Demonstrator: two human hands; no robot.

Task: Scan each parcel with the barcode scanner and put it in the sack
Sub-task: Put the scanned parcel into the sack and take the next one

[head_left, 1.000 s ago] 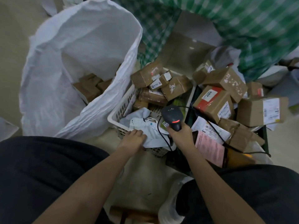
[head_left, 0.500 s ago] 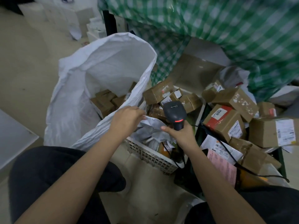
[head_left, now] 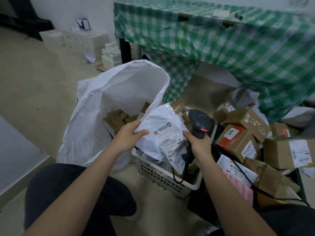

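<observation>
Item 1, white poly mailer parcel (head_left: 161, 133): held up over white plastic basket (head_left: 163, 176), label side facing up w/ printed barcode visible. Left hand (head_left: 128, 136) grips its left edge, thumb on top, fingers curled under. Lower part of parcel droops toward basket.

Item 2, barcode scanner (head_left: 198, 124): dark grey, red light lit on head, just right of parcel. Right hand (head_left: 198, 144) clenched round its handle; black cord (head_left: 242, 174) runs off to the right over the boxes.

Item 3, sack (head_left: 95, 116): large, white, mouth open, standing left of basket and touching it. Brown boxes (head_left: 117, 119) already inside.

Item 4, pile of cardboard parcels (head_left: 245, 133): right of basket, approx. a dozen, various labels; one w/ red panel. Pink slip (head_left: 239, 188) at front of pile.

Misc.: green checked cloth (head_left: 221, 41) draped over table behind; white boxes (head_left: 76, 40) stacked by far wall.
</observation>
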